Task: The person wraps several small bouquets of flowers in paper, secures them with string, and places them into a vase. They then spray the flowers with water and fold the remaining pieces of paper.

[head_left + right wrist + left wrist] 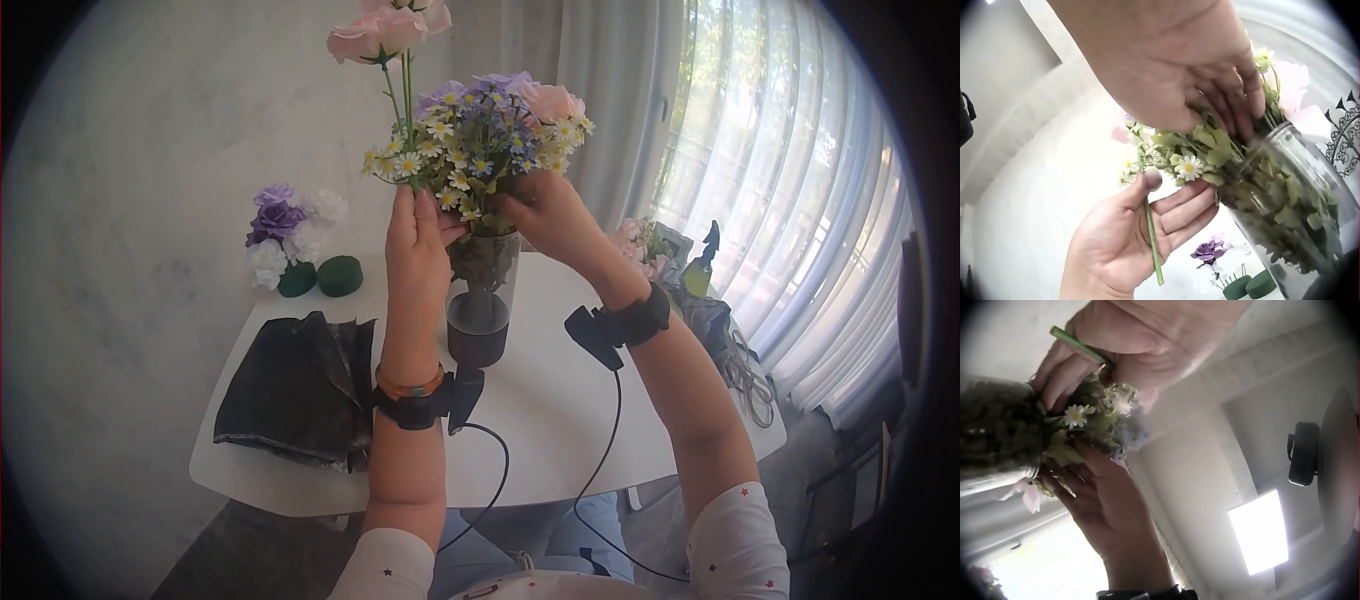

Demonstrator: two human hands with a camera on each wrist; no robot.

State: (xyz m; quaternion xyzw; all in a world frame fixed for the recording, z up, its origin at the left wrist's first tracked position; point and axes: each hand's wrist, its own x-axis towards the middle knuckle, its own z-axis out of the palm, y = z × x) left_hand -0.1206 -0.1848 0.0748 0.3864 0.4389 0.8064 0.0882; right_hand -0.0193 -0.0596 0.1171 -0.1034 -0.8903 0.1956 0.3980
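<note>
My left hand [418,235] pinches a green stem [1153,240] under its thumb, left of the bouquet. Pink roses [378,36] stand above that hand on long stems. The fingers of my right hand [555,222] reach among leaves and stems just above the rim of a clear glass vase [478,335], with the fingers only slightly bent. White daisies [406,164], small blue flowers [505,128] and another pink rose [556,104] fill the vase's mouth. Leafy stems [1282,206] show through the glass. The bouquet partly hides the right fingertips in the head view.
A folded black sheet [295,395] lies on the white table [560,440], left of the vase. Behind it are green foam blocks [340,275] and purple and white flowers [275,222]. At the right edge stand a spray bottle [700,268], more pink flowers [632,240] and coiled cord [752,385].
</note>
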